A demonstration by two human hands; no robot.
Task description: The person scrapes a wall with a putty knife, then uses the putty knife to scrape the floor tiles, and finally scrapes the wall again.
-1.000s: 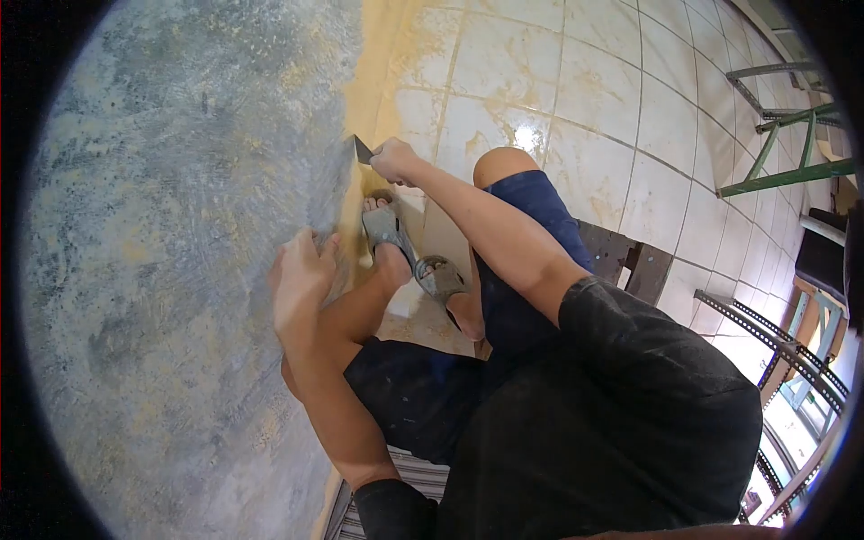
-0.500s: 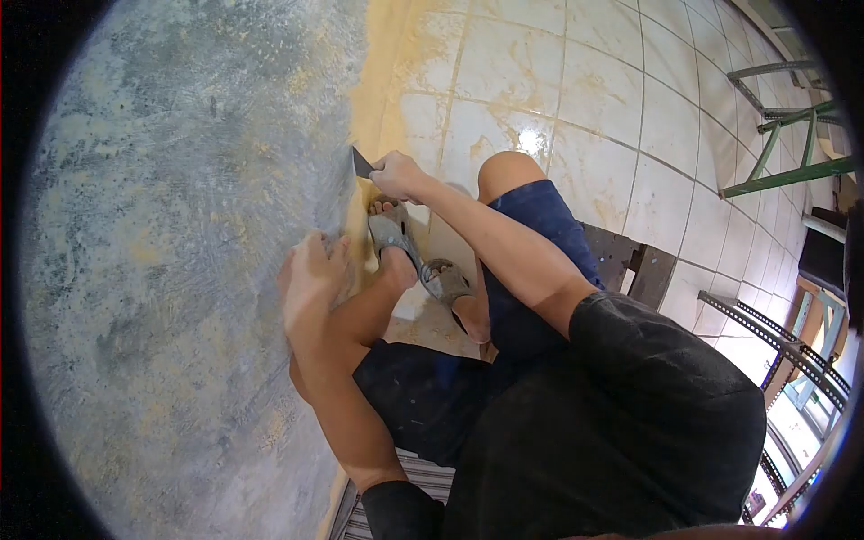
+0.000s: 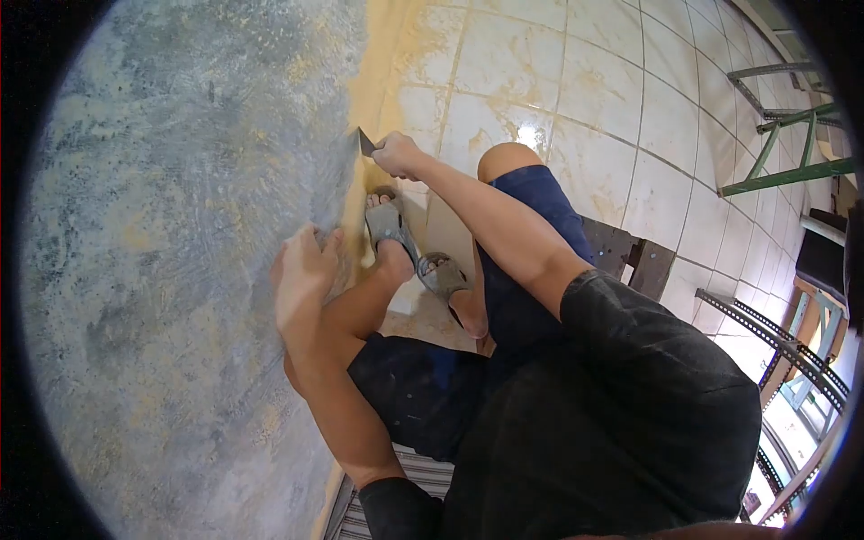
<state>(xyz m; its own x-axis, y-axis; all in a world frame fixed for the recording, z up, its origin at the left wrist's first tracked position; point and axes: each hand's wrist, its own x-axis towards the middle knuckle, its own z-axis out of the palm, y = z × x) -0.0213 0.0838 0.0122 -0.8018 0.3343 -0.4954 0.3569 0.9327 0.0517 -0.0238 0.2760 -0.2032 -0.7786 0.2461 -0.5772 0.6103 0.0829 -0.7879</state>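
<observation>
My right hand (image 3: 397, 155) is closed around a putty knife (image 3: 365, 142). The knife's dark, flat blade points left and meets the base of the mottled grey-blue wall (image 3: 180, 216), beside a strip of yellowish coating (image 3: 382, 90) that runs along the wall's lower edge and onto the floor. Lower in the view, my left hand (image 3: 301, 274) is against or very near the wall, thumb apart from the fingers and nothing visible in it; its fingertips are partly hidden. My sandalled feet (image 3: 391, 225) are between the hands, close to the wall base.
White floor tiles (image 3: 594, 90) carry yellowish smears. A low dark stool or board (image 3: 621, 256) is beside my right leg. Green metal legs (image 3: 787, 177) and perforated metal shelving bars (image 3: 774, 333) stand on the right. Grey slats (image 3: 423, 477) show below my left leg.
My right hand and the putty knife have moved a little up the view along the wall's base. My left hand has shifted slightly up and left; my legs appear slightly higher.
</observation>
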